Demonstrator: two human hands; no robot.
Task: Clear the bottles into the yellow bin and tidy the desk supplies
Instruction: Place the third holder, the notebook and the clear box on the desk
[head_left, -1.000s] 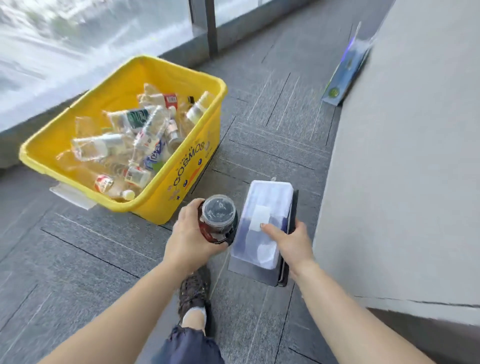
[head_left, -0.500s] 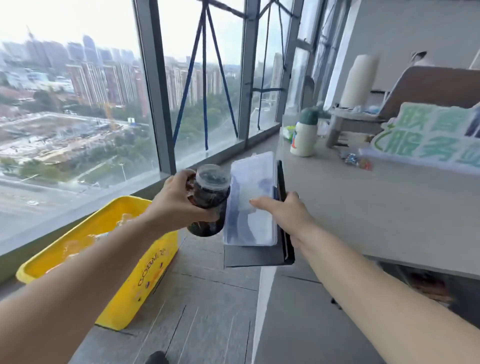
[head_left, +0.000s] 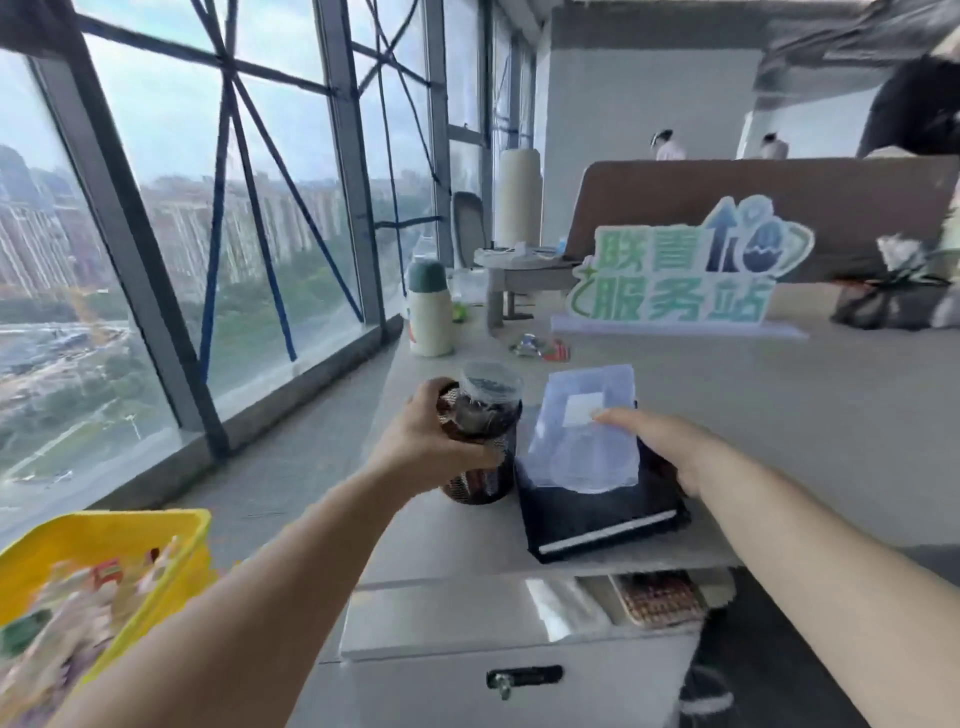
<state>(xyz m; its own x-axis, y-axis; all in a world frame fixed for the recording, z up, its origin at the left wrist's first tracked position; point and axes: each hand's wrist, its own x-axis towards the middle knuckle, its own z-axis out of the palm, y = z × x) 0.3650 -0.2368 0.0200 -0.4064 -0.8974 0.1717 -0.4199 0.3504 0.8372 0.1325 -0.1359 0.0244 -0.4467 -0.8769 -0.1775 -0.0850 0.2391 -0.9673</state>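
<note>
Yellow plastic shows at the lower left: the yellow bin (head_left: 130, 522) stands on the floor beside the bench (head_left: 779, 426), and a heap of bottles (head_left: 78, 597), blurred but plainly many, already lies inside it. That part of the job looks largely done.

Both hands are busy at the bench's near edge. The left hand (head_left: 431, 447) grips a dark jar (head_left: 483, 415) with a clear lid, fingers curled round its side. The right hand (head_left: 665, 447) holds a black notebook (head_left: 587, 514) with a translucent pouch (head_left: 582, 447) lying on top of it. The thumb presses down on the pouch, and the fingers wrap the notebook's far edge. Jar and notebook sit just beside each other. Whether either already rests on the bench or hangs just above it, I cannot tell.

My reading is that the work is now in its second half, setting the desk supplies in order. Left to deal with, further back on the bench, are a cream flask (head_left: 428, 317) with a green cap and a small clutter of wrappers (head_left: 540, 348) near a green-lettered sign (head_left: 675, 286). If the flask counts as a bottle, it has not yet gone to the bin. The jar's place is also undecided, whether bin or bench. Below the bench, a drawer unit (head_left: 441, 665) stands slightly open, a possible home for the notebook and pouch.
</note>
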